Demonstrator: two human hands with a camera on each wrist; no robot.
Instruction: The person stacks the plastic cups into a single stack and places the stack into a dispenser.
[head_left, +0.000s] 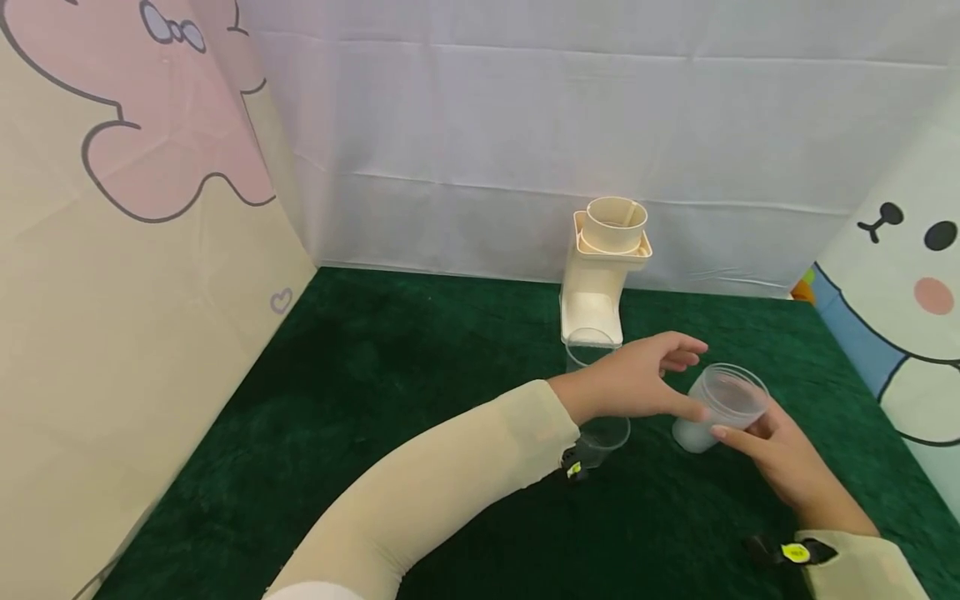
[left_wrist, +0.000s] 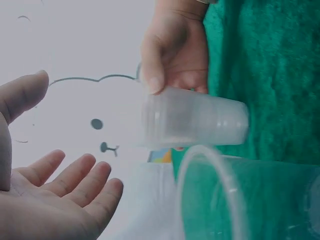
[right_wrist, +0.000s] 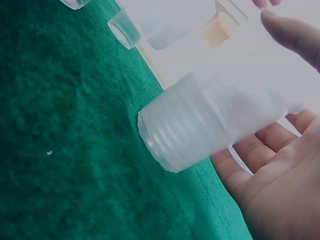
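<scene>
A stack of translucent plastic cups [head_left: 705, 421] stands slightly tilted at the right of the green cloth. My right hand [head_left: 783, 458] holds it from the right, thumb on the near side and fingers behind; the right wrist view shows the fingers along the stack [right_wrist: 185, 125]. My left hand [head_left: 637, 379] is just left of the cups, its thumb close to them in the head view. In the left wrist view that hand [left_wrist: 55, 200] has spread fingers, holds nothing and is apart from the stack [left_wrist: 200, 120].
A tall clear cylindrical container [head_left: 603, 433] stands partly hidden under my left forearm. Behind it, against the white curtain [head_left: 465, 150], is a cream plastic stand [head_left: 592, 287] with a round tube [head_left: 615, 225] on top. Printed cloth walls [head_left: 911, 392] border both sides.
</scene>
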